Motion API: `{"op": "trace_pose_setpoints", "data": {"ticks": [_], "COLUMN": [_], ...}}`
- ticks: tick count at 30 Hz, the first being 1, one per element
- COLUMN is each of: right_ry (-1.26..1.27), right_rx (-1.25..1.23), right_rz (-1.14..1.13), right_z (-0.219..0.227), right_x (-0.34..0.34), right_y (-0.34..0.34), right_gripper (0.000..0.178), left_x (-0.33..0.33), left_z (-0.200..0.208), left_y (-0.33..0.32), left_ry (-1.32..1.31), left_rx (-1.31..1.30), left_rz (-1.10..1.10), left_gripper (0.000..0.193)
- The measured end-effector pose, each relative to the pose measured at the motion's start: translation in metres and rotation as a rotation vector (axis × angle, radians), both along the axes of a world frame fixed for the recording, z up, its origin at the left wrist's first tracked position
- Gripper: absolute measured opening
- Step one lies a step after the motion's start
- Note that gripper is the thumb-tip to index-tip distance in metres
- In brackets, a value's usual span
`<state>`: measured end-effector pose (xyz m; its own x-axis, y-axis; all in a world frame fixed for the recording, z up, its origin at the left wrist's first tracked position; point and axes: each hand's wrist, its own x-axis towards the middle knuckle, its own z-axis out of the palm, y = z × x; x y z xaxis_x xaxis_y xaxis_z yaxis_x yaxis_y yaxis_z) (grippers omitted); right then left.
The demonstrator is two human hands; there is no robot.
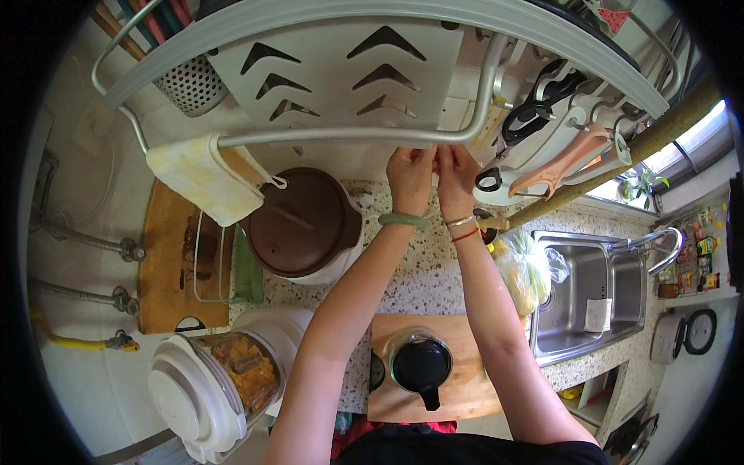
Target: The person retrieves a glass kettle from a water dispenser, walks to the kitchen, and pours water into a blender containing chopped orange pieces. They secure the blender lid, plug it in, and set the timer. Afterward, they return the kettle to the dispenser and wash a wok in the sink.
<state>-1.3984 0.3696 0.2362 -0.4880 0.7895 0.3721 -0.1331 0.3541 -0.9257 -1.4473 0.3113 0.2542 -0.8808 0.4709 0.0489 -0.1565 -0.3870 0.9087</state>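
My left hand (409, 180), with a green bangle at its wrist, and my right hand (457, 182), with a silver bangle and red cord, are side by side under the front bar of a metal rack (333, 135). The fingers of both hands are curled, thumbs close together. Anything between them is too small or hidden behind the bar. Just right of my right hand hang black-handled scissors (535, 116) and a pink peeler-like tool (562, 163). Below my forearms, a glass jug with a black lid (421, 364) stands on a wooden board (473, 387).
A brown-lidded pot (302, 222) stands left of my arms, beneath a yellowish cloth (203, 174) on the rack. Nearer is a white appliance (194, 395) with orange-brown pieces inside. A bag of vegetables (521, 271) lies beside the steel sink (593, 358). A wooden pole (612, 174) slants across the right.
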Motion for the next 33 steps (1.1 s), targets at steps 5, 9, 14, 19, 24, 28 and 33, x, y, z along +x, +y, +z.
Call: {"op": "trace_pose_setpoints", "data": {"ticks": [5, 9, 14, 19, 24, 28, 33], "right_ry": [0.004, 0.075, -0.032, 0.038, 0.078, 0.062, 0.149], "right_rx": [-0.026, -0.023, 0.122, 0.147, 0.2, 0.121, -0.193], "right_rz": [0.002, -0.005, -0.106, -0.115, -0.121, -0.098, 0.13], "right_z": [0.017, 0.018, 0.028, 0.023, 0.02, 0.008, -0.002], "right_x": [0.002, -0.006, -0.008, -0.01, -0.017, -0.014, 0.002], "right_y": [-0.006, -0.005, -0.008, -0.009, -0.006, 0.0, -0.005], "right_gripper": [0.026, 0.022, 0.018, 0.017, 0.023, 0.018, 0.023], "left_x": [0.0, -0.001, -0.01, -0.015, -0.029, -0.02, 0.007], "left_z": [0.005, 0.015, 0.001, -0.018, -0.031, -0.006, 0.0], "left_y": [0.001, 0.0, 0.003, 0.01, 0.013, 0.008, -0.012], "left_ry": [0.004, 0.062, 0.209, 0.301, 0.462, 0.243, 0.038], "left_rx": [-0.022, -0.051, -0.221, -0.199, -0.274, -0.235, -0.041], "left_rz": [0.027, 0.049, 0.126, 0.166, 0.194, 0.113, 0.086], "left_gripper": [0.024, 0.017, 0.017, 0.018, 0.02, 0.026, 0.034]}}
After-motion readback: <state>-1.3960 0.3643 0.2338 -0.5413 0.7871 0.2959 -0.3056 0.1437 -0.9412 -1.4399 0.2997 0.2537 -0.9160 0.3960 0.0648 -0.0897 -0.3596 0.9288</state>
